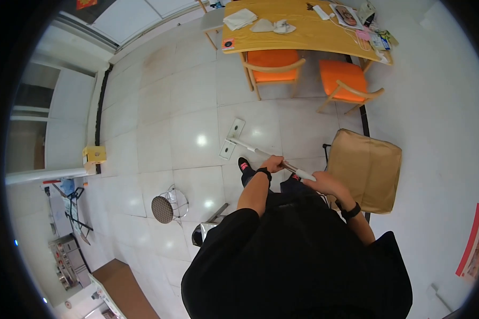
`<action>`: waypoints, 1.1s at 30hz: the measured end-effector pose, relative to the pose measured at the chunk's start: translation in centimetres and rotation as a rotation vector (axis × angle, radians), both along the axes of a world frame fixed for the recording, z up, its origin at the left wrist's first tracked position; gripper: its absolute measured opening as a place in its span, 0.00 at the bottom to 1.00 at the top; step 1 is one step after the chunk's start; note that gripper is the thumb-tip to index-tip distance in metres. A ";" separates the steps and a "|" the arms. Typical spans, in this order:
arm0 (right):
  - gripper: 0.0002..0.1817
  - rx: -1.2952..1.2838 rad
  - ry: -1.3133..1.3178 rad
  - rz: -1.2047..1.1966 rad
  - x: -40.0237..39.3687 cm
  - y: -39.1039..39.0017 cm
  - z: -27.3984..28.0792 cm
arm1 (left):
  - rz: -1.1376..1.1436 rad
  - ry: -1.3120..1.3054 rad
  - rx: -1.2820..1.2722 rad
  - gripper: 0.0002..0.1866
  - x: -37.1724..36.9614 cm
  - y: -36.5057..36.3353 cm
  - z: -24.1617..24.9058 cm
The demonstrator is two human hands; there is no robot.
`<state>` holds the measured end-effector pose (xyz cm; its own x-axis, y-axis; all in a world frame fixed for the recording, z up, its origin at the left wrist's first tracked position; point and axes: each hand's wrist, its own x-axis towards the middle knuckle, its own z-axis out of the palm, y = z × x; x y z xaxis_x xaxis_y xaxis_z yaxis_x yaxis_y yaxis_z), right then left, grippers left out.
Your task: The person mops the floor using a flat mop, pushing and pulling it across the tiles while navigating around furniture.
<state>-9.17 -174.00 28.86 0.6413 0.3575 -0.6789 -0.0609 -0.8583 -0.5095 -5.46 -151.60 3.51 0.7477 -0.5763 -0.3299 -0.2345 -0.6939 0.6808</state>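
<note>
A flat mop with a white, rectangular head lies against the pale tiled floor ahead of my feet. Its pole slants back toward my body. My left hand is closed around the middle of the pole. Higher up, near the white grip at the pole's end, my right hand is wrapped around it. Both wrists carry dark bands. The mop head sits just beyond my left shoe.
A wooden table with cloths and papers stands ahead, with two orange chairs at it. A brown-covered object is at my right. A round stool and a yellow box are to the left.
</note>
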 end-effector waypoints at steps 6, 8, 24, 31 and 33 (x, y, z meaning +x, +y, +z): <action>0.24 -0.026 0.300 -0.271 -3.2 -5.7 5.0 | -0.009 0.241 -0.524 0.07 -2.1 -8.7 -8.0; 0.24 0.077 0.148 -0.260 -5.7 -7.2 4.3 | 0.441 0.762 -0.576 0.06 -2.5 -11.8 -2.8; 0.20 0.032 -0.156 -0.139 -2.5 0.9 -2.3 | -0.156 -0.144 0.058 0.13 0.3 -0.4 -1.4; 0.23 0.167 -0.088 0.105 5.6 17.4 -7.7 | 0.264 -0.116 0.176 0.14 2.6 19.9 -8.4; 0.24 0.175 -0.100 0.149 7.3 22.0 -8.1 | 0.982 0.348 -0.208 0.12 3.1 23.1 -5.8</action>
